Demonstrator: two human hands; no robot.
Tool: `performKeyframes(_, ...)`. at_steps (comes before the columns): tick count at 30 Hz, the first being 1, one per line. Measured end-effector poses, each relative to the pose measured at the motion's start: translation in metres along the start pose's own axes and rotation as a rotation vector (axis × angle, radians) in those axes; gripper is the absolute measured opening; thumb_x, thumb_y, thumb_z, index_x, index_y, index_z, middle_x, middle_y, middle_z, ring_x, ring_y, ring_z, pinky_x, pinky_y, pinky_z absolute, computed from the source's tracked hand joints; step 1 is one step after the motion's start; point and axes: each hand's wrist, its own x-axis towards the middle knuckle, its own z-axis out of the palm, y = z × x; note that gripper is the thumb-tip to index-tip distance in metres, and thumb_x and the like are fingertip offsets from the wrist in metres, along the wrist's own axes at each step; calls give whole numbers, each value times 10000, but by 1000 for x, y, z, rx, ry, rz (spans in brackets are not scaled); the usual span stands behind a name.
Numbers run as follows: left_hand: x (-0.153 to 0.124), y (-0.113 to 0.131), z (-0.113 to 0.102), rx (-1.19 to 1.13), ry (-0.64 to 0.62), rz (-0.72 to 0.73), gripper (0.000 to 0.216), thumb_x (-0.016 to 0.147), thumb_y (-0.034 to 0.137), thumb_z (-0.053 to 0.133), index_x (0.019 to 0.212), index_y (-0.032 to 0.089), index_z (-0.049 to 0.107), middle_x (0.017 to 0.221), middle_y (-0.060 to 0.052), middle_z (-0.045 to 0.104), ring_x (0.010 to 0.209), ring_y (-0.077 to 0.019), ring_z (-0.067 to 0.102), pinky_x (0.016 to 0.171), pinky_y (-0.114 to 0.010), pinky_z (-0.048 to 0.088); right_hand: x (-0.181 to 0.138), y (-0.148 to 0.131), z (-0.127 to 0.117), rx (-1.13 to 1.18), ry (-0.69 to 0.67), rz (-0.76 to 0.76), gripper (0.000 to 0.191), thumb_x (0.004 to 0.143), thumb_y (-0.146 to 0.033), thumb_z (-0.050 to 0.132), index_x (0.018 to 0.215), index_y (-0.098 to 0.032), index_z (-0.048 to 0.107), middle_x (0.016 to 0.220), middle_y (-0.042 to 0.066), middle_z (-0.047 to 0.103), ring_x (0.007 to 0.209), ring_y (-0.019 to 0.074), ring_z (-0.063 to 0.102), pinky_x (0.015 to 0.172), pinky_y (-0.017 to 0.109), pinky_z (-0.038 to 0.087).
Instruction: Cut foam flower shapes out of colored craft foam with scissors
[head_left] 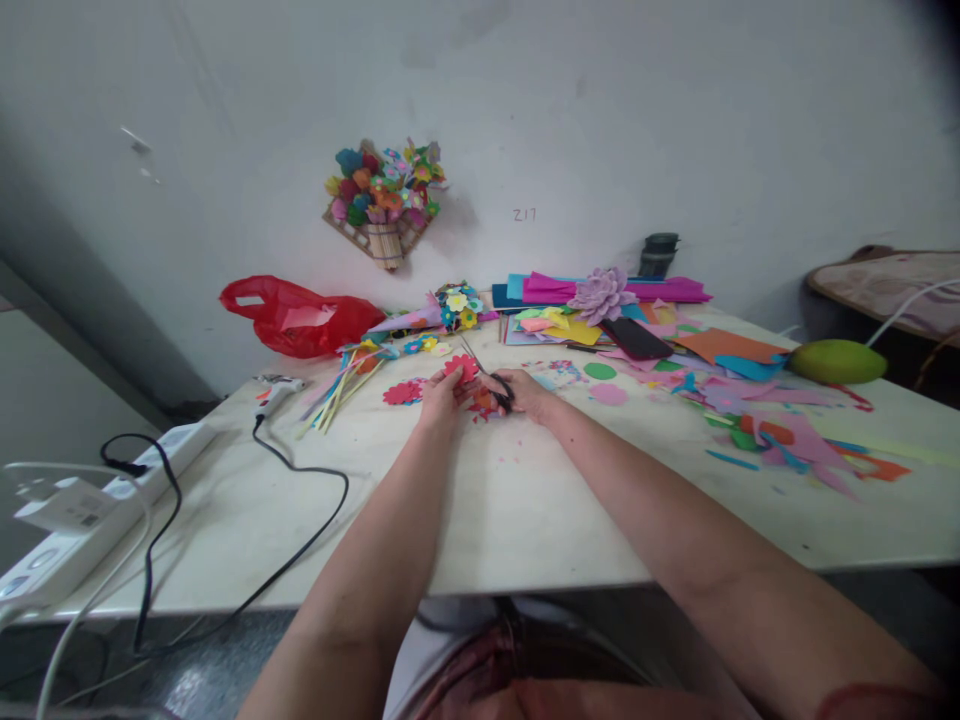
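My left hand (439, 395) pinches a red paper flower shape (461, 368) over the far middle of the table. My right hand (521, 392) is closed round the black handles of scissors (491, 385), whose blades point up and left toward the red piece. Small red paper scraps lie under the hands. Another red cut flower (403, 392) rests on the table just left of my left hand.
A pale table (487, 500) holds coloured paper sheets and scraps (765, 420) at the right, a purple paper flower (602, 292), a phone (636, 338), a red plastic bag (300, 315), coloured sticks (341, 385), a glue gun (277, 390) with black cord and a power strip (90, 510) at the left.
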Motion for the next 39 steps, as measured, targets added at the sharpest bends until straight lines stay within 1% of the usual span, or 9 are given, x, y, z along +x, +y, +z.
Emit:
performKeyframes(4, -2, 2, 2, -7, -7, -6, 25, 748, 131, 642, 745, 139, 619, 649, -60, 694, 579, -163, 671, 653, -277, 553, 1, 1, 0, 10, -3, -6, 280, 831, -385, 604, 711, -137, 551, 487, -26, 566, 333, 55, 478, 332, 152, 357)
performKeyframes(8, -1, 2, 1, -1, -1, -11, 52, 738, 153, 666, 739, 144, 615, 641, -55, 691, 566, -162, 664, 640, -279, 557, 2, 3, 0, 19, -2, 8, 271, 830, -374, 605, 713, -138, 543, 484, -28, 557, 330, 56, 471, 332, 155, 355)
performKeyframes(12, 0, 1, 0, -9, -10, -7, 99, 725, 180, 687, 773, 140, 610, 653, -59, 693, 574, -168, 671, 656, -291, 558, 4, 6, -1, 33, -19, -8, 265, 820, -371, 616, 713, -138, 548, 483, -32, 550, 328, 53, 460, 335, 157, 353)
performKeyframes(16, 1, 1, -1, -14, 10, -9, 151, 707, 204, 703, 793, 140, 595, 637, -49, 685, 572, -173, 672, 652, -295, 556, 5, 6, -1, 32, -26, -7, 250, 813, -360, 623, 719, -139, 554, 480, -35, 545, 334, 51, 452, 338, 157, 352)
performKeyframes(21, 1, 1, 0, -27, 41, 14, 125, 708, 192, 690, 771, 140, 596, 615, -32, 676, 547, -154, 657, 642, -279, 548, 3, 3, 1, 21, -17, 10, 277, 765, -370, 669, 691, -136, 540, 465, -37, 532, 327, 48, 431, 329, 157, 327)
performKeyframes(24, 2, 2, -1, -50, 50, 30, 94, 711, 167, 677, 753, 130, 601, 626, -41, 677, 550, -153, 658, 647, -280, 545, 2, 2, 1, 15, -23, 6, 293, 739, -373, 688, 670, -138, 526, 462, -38, 528, 327, 48, 425, 325, 159, 313)
performKeyframes(29, 4, 1, -3, -65, 57, 41, 76, 721, 159, 665, 757, 128, 606, 633, -42, 672, 562, -161, 665, 642, -288, 544, 4, 5, 0, -7, -38, -11, 310, 744, -391, 678, 649, -148, 510, 471, -30, 525, 331, 53, 418, 320, 176, 294)
performKeyframes(35, 5, 0, -4, -47, 63, 62, 129, 704, 196, 695, 766, 129, 605, 688, -50, 678, 620, -172, 680, 673, -301, 542, 7, 9, -1, -22, -62, -30, 317, 746, -410, 669, 652, -151, 514, 475, -37, 510, 340, 52, 403, 329, 181, 282)
performKeyframes(39, 5, 1, -5, -48, 67, 78, 107, 703, 179, 675, 765, 128, 604, 714, -58, 683, 633, -175, 682, 681, -309, 543, 6, 7, 0, -34, -62, -15, 276, 759, -368, 656, 657, -149, 521, 474, -40, 506, 338, 50, 394, 331, 179, 274)
